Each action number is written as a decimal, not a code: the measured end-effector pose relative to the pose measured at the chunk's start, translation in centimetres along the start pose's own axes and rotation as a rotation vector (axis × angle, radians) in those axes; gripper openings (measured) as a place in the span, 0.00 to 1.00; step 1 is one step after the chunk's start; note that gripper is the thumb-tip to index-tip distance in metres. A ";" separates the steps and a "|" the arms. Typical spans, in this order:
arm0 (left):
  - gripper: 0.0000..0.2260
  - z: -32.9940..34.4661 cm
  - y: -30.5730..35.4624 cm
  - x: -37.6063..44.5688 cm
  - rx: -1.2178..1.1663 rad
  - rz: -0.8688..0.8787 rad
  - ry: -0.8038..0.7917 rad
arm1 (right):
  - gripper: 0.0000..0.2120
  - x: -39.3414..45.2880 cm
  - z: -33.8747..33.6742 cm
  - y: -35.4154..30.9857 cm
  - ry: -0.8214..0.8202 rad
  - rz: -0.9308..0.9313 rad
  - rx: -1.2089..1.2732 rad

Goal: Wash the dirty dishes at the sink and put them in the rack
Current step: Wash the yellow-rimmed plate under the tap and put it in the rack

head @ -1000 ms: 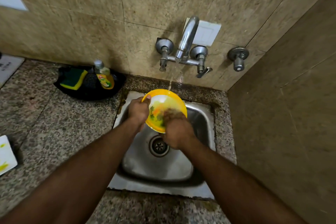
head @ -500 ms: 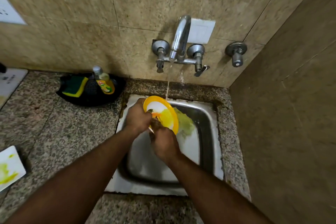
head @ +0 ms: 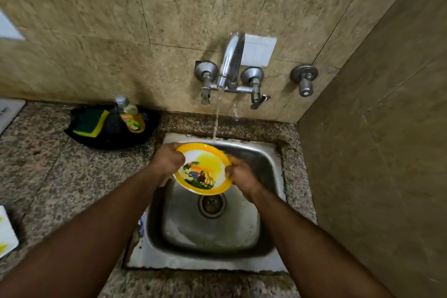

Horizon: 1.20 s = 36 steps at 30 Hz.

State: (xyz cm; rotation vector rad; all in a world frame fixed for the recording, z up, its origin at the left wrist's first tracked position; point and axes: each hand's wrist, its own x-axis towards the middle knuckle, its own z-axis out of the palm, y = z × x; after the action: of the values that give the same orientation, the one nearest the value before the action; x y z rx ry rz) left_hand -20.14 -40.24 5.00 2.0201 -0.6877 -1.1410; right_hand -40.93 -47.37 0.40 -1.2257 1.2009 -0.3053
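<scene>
A yellow-rimmed plate [head: 205, 164] with a cartoon animal picture is held face up over the steel sink [head: 268, 159]. My left hand [head: 167, 164] grips its left rim, thumb on top. My right hand [head: 239, 174] grips its right rim. A thin stream of water [head: 216, 121] runs from the wall tap [head: 231, 60] and lands at the plate's far edge. The picture side looks clean. No rack is in view.
A black tray [head: 147, 133] on the granite counter [head: 60, 176] holds a green and yellow sponge [head: 90, 122] and a dish soap bottle [head: 130, 115]. A white dish with yellow smears [head: 6, 232] lies at the left edge. A tiled wall closes the right side.
The plate has tipped from upright to nearly flat, face up. My right hand moved from rubbing the plate's face to holding its right rim. The smeared food is gone from the face.
</scene>
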 end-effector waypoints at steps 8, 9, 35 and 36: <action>0.17 -0.1 -1.1 1.0 -0.020 -0.040 -0.249 | 0.18 3.6 0.7 -3.6 0.079 0.056 -0.374; 0.18 0.0 -1.0 1.1 -0.018 -0.031 -0.248 | 0.19 4.0 0.8 -4.2 0.082 0.048 -0.412; 0.04 1.1 -1.1 3.6 -0.421 -0.023 0.056 | 0.08 6.8 1.0 -4.3 0.354 -0.118 -0.037; 0.06 1.4 -1.5 3.5 -0.389 0.019 0.099 | 0.09 6.6 0.8 -3.6 0.395 -0.107 -0.032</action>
State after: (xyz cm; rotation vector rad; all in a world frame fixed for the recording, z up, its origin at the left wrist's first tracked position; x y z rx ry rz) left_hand -19.61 -42.33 1.55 1.7215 -0.3971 -1.0617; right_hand -36.14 -53.19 -0.26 -1.2971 1.4826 -0.6315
